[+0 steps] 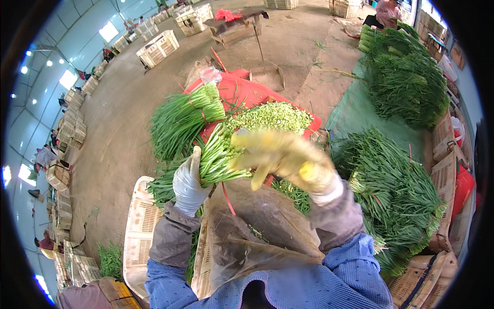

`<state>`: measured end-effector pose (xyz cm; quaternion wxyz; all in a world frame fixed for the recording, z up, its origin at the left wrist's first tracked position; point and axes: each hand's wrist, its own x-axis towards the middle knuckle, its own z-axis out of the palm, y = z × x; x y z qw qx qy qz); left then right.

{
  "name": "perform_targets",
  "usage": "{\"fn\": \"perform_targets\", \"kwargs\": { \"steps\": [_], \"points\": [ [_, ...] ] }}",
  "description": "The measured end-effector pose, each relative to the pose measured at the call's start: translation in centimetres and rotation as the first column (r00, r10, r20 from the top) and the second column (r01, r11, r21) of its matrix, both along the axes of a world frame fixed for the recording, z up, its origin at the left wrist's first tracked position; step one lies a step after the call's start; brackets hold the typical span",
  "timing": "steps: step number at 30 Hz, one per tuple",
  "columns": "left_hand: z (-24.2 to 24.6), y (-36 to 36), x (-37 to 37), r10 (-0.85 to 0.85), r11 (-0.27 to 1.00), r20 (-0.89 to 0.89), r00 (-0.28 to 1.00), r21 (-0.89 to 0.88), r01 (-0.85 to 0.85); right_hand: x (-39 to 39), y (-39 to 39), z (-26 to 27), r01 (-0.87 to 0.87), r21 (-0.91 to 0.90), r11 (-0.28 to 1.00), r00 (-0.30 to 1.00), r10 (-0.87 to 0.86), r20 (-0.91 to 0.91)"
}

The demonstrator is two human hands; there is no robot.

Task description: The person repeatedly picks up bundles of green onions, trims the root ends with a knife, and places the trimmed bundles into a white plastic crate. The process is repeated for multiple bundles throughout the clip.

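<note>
My left hand (191, 181), in a pale glove, grips a bunch of green garlic chives (220, 156), pale stem ends towards the right. My right hand (285, 158), in a yellowed glove and blurred, is at those stem ends; whether its fingers hold anything cannot be told. Beyond, tied chive bundles (189, 116) lie on a red cover (254, 89), beside a heap of short cut stem pieces (274, 117). A red tie (228, 199) hangs below the bunch. A brownish plastic sheet (262, 216) covers my lap.
A white plastic crate (141, 220) stands at my left. Large chive piles (393, 193) lie on a green sheet (353, 104) at the right, with crates (444, 170) along their far side. A low wooden table (235, 27) stands ahead. Other people sit at the far left and top right.
</note>
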<state>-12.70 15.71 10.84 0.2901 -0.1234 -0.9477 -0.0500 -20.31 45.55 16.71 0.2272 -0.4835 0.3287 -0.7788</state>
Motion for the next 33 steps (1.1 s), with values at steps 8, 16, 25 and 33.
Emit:
{"fn": "perform_targets", "kwargs": {
  "steps": [8,16,25,33],
  "points": [
    [3.1,1.3,4.7,0.041,0.979,0.129,0.991,-0.201,-0.014,0.5,0.7,-4.9,0.677,0.49,0.549,0.727,-0.393,-0.563],
    [4.4,2.8,6.6,-0.077,0.995,0.064,0.995,-0.058,0.081,2.5,1.5,-3.9,0.818,0.57,0.075,0.573,-0.192,-0.797],
    [4.4,4.0,7.2,-0.154,0.988,0.096,0.983,-0.018,0.156,2.9,3.1,-3.9,0.75,0.646,0.144,0.66,-0.103,-0.744],
    [4.2,4.8,7.5,-0.169,0.975,0.221,0.961,0.181,0.13,2.9,2.9,-5.7,-0.078,0.292,0.953,0.997,0.071,0.034]
  ]
}}
